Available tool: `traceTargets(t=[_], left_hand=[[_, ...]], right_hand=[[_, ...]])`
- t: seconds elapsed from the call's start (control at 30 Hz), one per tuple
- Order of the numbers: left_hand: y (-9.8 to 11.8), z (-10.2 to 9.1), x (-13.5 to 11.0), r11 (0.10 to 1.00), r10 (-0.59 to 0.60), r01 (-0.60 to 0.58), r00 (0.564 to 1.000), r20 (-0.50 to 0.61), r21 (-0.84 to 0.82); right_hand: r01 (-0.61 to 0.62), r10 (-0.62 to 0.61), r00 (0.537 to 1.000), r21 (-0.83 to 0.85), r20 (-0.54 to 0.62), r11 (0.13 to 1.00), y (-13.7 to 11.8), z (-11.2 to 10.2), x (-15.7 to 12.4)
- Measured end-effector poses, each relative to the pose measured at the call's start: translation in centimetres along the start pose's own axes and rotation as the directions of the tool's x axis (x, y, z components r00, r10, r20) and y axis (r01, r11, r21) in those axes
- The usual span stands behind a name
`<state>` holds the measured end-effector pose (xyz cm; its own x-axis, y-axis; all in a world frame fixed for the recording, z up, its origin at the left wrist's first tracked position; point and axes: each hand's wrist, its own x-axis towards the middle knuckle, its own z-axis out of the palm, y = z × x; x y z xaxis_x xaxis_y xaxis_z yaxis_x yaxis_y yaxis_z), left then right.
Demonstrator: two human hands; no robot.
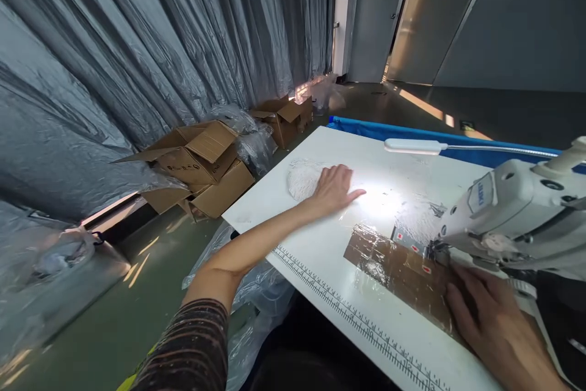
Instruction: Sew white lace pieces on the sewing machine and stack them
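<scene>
My left hand (336, 188) reaches out over the white table top, thumb spread and fingers stretched. Its fingertips are at the right edge of a whitish, crinkled patch (302, 182), whose kind I cannot make out. Beside the needle area of a white sewing machine (508, 208) lies a brown sheet (389, 260), shiny with what looks like clear tape. My right hand (489, 312) rests on the sheet's right end, thumb and fingers apart, close to the presser foot (438, 251). Small red marks show along the sheet's far edge. The needle itself is too small to tell.
A ruler scale (339, 302) runs along the table's near edge. A white lamp (414, 146) on a bendable stem lights the middle. Opened cardboard boxes (196, 156) and clear plastic (256, 141) lie on the floor at left, before grey curtains (183, 31).
</scene>
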<state>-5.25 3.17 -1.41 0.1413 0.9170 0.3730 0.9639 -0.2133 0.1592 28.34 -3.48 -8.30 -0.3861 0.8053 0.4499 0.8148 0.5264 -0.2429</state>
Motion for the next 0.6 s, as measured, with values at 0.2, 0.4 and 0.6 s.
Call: traceTargets(t=[0.2, 0.4, 0.6], left_hand=[[-3.9, -0.3, -1.4, 0.946, -0.139, 0.127, 0.990, -0.019, -0.299], [-4.2, -0.5, -1.4, 0.896, -0.141, 0.113, 0.989, -0.034, -0.430], [-4.1, -1.2, -1.3, 0.835, -0.276, 0.185, 0.956, -0.102, -0.518]], right_hand=[[0.007, -0.007, 1.000, -0.012, -0.017, 1.000, -0.2, 0.1, 0.1], [-0.071, 0.071, 0.997, 0.030, 0.011, 0.997, -0.3, 0.0, 0.0], [-0.132, 0.130, 0.991, 0.071, 0.031, 0.989, -0.6, -0.2, 0.0]])
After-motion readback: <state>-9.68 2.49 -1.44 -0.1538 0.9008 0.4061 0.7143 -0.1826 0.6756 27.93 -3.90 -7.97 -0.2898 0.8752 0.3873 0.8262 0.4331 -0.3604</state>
